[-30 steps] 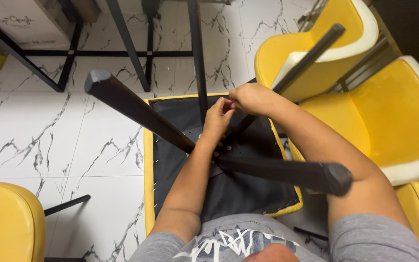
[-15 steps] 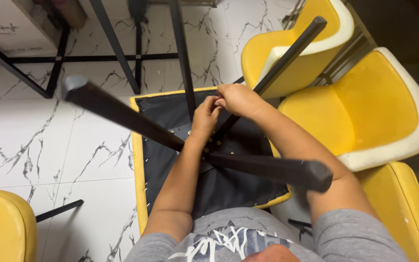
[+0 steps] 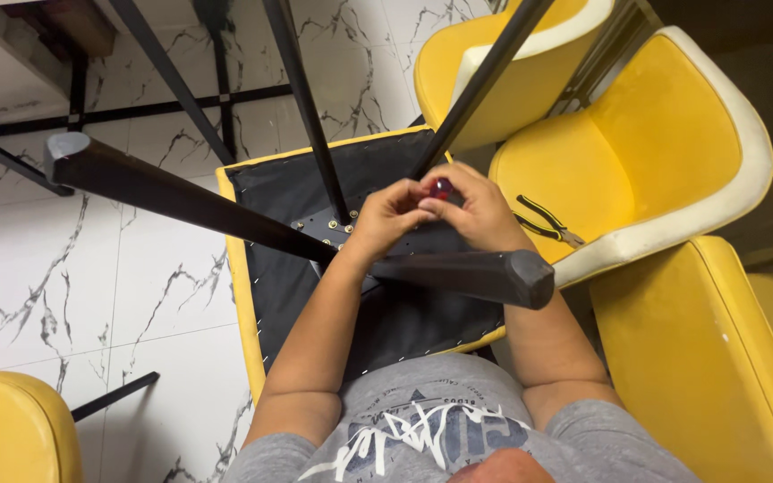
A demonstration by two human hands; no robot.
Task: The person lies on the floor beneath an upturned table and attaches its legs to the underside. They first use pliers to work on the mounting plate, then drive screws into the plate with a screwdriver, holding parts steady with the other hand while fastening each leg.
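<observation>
Small dark-red rounded knob, glossy, pinched betw. both hands' fingers.

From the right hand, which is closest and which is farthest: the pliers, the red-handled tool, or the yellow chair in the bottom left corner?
Measured from the right hand:
1. Red-handled tool: in its fingertips, shared with the left hand.
2. Pliers: just beside it, lying on the yellow seat.
3. Corner yellow chair: far across the floor.

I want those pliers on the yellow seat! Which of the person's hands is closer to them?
Right. The right hand is just left of the pliers, not touching them. The left hand is farther away, on the right hand's other side.
</observation>
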